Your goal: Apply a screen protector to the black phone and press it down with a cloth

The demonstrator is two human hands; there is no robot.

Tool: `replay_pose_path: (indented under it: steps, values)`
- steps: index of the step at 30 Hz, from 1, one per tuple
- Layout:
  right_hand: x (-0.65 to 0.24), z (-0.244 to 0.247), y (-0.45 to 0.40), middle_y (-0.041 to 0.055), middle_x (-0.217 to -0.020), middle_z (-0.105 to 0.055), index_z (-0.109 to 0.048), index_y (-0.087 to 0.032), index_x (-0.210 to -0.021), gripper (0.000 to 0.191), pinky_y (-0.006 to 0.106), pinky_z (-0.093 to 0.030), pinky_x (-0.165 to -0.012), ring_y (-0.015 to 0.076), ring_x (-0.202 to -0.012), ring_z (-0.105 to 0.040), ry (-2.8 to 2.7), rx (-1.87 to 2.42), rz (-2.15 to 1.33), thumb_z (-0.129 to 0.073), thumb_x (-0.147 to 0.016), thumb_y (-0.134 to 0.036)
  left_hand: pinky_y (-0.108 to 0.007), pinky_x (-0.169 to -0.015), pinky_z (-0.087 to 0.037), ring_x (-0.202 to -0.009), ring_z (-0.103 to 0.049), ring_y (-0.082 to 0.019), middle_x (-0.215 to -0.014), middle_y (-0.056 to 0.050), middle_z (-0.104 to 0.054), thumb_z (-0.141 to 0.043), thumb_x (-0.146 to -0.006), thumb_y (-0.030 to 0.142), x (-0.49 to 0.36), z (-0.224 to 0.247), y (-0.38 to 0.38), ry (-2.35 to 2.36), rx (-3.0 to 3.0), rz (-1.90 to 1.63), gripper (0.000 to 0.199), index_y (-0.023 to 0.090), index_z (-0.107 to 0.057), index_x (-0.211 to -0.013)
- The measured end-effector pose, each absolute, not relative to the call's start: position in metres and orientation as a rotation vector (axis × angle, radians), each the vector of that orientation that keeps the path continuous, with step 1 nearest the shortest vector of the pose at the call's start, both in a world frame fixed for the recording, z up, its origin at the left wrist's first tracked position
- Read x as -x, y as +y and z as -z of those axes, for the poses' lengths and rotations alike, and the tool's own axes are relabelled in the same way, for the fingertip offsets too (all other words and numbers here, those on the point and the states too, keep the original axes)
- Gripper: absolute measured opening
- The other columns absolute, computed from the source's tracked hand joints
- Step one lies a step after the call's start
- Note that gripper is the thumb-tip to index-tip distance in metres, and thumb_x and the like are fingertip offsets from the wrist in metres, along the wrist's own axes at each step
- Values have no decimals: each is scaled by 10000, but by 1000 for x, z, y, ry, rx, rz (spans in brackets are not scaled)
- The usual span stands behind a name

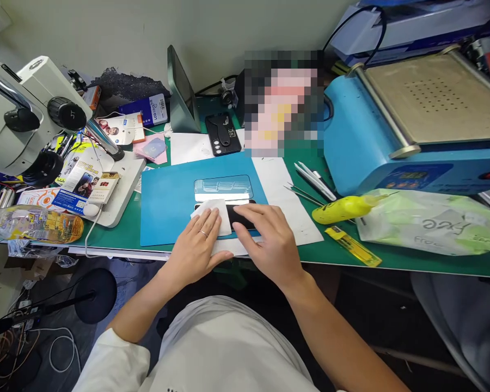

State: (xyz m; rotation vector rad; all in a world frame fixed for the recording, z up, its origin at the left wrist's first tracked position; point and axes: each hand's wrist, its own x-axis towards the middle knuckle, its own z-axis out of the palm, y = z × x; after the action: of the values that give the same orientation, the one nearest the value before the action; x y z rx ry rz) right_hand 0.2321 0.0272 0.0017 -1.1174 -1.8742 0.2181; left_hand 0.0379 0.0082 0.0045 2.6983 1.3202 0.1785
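Observation:
A dark phone-shaped slab lies on the blue mat, partly covered by a white wipe. My left hand rests flat on the wipe, fingers stretched out, with a ring on one finger. At the slab's right end is my right hand; its thumb and fingers are apart and their tips lie on or just over the dark surface. Whether they grip its edge I cannot tell. Just behind lies a clear screen-shaped sheet with a dark outline.
A microscope stands at left beside a bottle on its side. A black phone case or phone lies at the back. To the right are tweezers, a yellow bottle, a tissue pack and a blue heating machine.

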Motion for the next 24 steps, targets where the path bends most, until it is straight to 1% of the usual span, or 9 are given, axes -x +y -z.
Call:
replay_pose_path:
  steps: [4, 6, 8, 10, 14, 18, 20, 22, 24]
  values:
    - [-223, 3, 20, 97, -1129, -733, -652, -278, -1270, 309, 475, -582, -912, 279, -1061, -683, -1896, 1069, -321, -584, -979, -202, -501, -1275, -302, -1584, -229, -314, -1662, -210, -319, -342, -982, 723, -40, -4, 4, 1248, -2679, -172, 887, 77, -284, -1588]
    - [-218, 5, 18, 100, -1146, -734, -659, -264, -1260, 300, 470, -585, -913, 276, -1076, -678, -1905, 1046, -345, -590, -975, -197, -498, -1270, -311, -1582, -236, -314, -1667, -212, -305, -360, -984, 714, -39, -5, 5, 1319, -2667, -166, 885, 75, -277, -1591]
    - [-216, 6, 17, 108, -1156, -733, -660, -242, -1254, 299, 465, -585, -918, 275, -1091, -670, -1916, 1020, -359, -601, -968, -181, -513, -1257, -325, -1578, -238, -341, -1670, -231, -282, -372, -994, 694, -38, -6, 6, 1409, -2662, -152, 878, 53, -280, -1585]
    - [-215, 5, 16, 117, -1155, -732, -664, -227, -1242, 293, 461, -589, -917, 274, -1096, -667, -1921, 995, -371, -604, -962, -166, -509, -1252, -333, -1574, -242, -350, -1662, -232, -307, -369, -1008, 669, -38, -7, 6, 1388, -2682, -144, 847, 50, -290, -1581]
    - [-219, 4, 14, 106, -1156, -732, -674, -258, -1242, 292, 477, -592, -919, 278, -1103, -674, -1895, 994, -394, -589, -972, -185, -508, -1246, -347, -1570, -271, -331, -1649, -207, -357, -356, -1028, 632, -38, -9, 8, 1329, -2694, -138, 779, 90, -300, -1585]
    - [-224, 5, 13, 96, -1151, -739, -686, -275, -1248, 301, 482, -596, -908, 280, -1095, -685, -1848, 992, -420, -596, -970, -200, -551, -1232, -349, -1570, -252, -382, -1653, -262, -311, -345, -1018, 652, -37, -10, 12, 1456, -2684, -127, 838, 29, -294, -1576]
    - [-227, 5, 12, 96, -1141, -742, -694, -282, -1233, 288, 490, -600, -898, 285, -1083, -693, -1830, 1003, -416, -599, -970, -211, -544, -1236, -350, -1571, -254, -374, -1654, -254, -315, -336, -999, 695, -36, -11, 14, 1397, -2698, -135, 876, 39, -292, -1578]
    - [-232, 6, 10, 96, -1135, -741, -700, -289, -1219, 276, 503, -600, -899, 291, -1075, -699, -1810, 1029, -409, -602, -971, -221, -542, -1235, -354, -1567, -276, -360, -1651, -240, -333, -317, -1012, 675, -35, -11, 15, 1405, -2685, -134, 835, 59, -308, -1575]
    - [-240, 8, 8, 96, -1141, -737, -699, -296, -1219, 279, 509, -594, -910, 293, -1076, -699, -1777, 1051, -404, -604, -968, -216, -546, -1235, -352, -1567, -272, -371, -1646, -258, -329, -317, -1013, 669, -34, -13, 13, 1444, -2666, -117, 839, 36, -322, -1563]
